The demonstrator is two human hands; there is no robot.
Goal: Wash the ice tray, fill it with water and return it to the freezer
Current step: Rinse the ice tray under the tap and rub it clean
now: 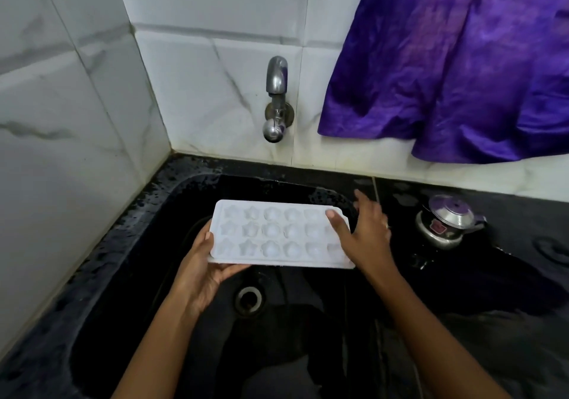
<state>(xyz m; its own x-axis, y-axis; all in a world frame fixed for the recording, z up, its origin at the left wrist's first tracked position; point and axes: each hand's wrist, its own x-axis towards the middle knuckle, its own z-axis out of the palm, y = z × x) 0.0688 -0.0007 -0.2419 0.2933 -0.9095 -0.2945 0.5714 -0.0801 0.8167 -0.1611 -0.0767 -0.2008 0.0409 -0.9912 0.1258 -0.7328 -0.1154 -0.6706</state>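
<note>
Over black sink (277, 331), left grip (200, 272) clasps ice tray (271, 232); right grip (363, 235) spread, thumb touching.

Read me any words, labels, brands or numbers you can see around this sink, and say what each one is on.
Nothing readable here.
Dark red sticker on the small steel pot: too blurred to read.
White ice tray and tap: no lettering visible.
</note>
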